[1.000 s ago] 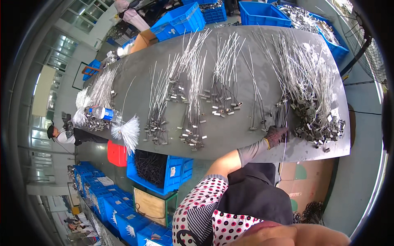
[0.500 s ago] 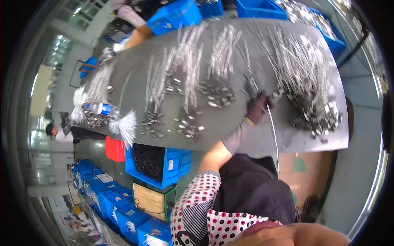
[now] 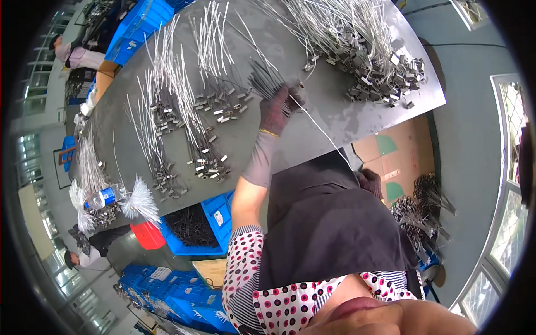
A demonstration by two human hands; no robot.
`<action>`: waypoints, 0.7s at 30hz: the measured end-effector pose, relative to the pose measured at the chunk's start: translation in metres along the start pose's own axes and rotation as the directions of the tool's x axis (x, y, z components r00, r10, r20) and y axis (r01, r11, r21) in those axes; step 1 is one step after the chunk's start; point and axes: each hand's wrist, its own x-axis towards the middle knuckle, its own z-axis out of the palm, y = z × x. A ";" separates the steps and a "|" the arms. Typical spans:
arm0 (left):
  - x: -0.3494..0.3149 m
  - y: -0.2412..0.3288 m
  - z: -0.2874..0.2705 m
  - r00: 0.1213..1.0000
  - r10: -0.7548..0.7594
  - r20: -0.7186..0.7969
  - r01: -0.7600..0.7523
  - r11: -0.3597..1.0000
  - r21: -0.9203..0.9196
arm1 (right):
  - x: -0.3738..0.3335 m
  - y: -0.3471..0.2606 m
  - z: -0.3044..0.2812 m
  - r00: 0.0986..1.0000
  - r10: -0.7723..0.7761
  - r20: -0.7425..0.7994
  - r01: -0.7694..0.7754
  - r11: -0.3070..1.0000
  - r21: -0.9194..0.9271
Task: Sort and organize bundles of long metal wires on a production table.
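My left hand [image 3: 277, 110], in a dark knit glove, lies on the grey table [image 3: 346, 120] and grips a fanned bundle of thin dark wires [image 3: 262, 77]. One long thin wire [image 3: 324, 134] runs from that hand down over the table's edge to my right hand [image 3: 371, 181]. This hand is also gloved, sits low by my dark apron, and seems to pinch the wire's end. Rows of silver wires with small metal end blocks [image 3: 184, 106] lie to the left of my left hand. A big heap of the same pieces [image 3: 374, 50] lies to its right.
A blue crate of dark wires [image 3: 192, 226] and a red bin [image 3: 148, 234] stand under the table's near edge. A water bottle [image 3: 103, 196] and a white bristly bundle [image 3: 139, 204] lie at the table's left end. Other people work at the left. More wire bundles [image 3: 421, 209] lie by the floor cardboard.
My left hand has moved left from the big heap at the right to the middle of the table and now grips the dark wire bundle. The long wire trails to my right hand.
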 end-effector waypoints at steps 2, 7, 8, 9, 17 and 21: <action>-0.019 -0.005 0.005 0.998 -0.041 -0.042 0.047 0.990 0.135 | 0.029 -0.019 0.011 0.991 -0.113 0.077 0.110 0.993 0.040; -0.043 -0.037 0.028 0.999 -0.050 0.004 0.043 0.892 0.449 | 0.092 -0.141 0.044 0.978 -0.037 0.207 -0.029 0.952 0.306; -0.042 -0.039 0.035 0.998 -0.059 0.010 0.048 0.892 0.448 | 0.102 -0.166 0.053 0.977 -0.016 0.212 -0.060 0.936 0.348; -0.041 -0.039 0.043 0.999 -0.048 0.024 0.025 0.810 0.587 | 0.114 -0.183 0.059 0.976 0.004 0.219 -0.091 0.917 0.388; 0.004 -0.014 0.023 0.995 -0.075 -0.066 0.097 0.571 0.815 | 0.219 -0.205 0.111 0.801 -0.593 0.076 0.580 0.740 -0.341; 0.011 0.007 0.010 0.981 0.029 -0.191 0.132 0.623 0.771 | 0.247 -0.240 0.119 0.965 -0.238 -0.109 0.167 0.881 -0.442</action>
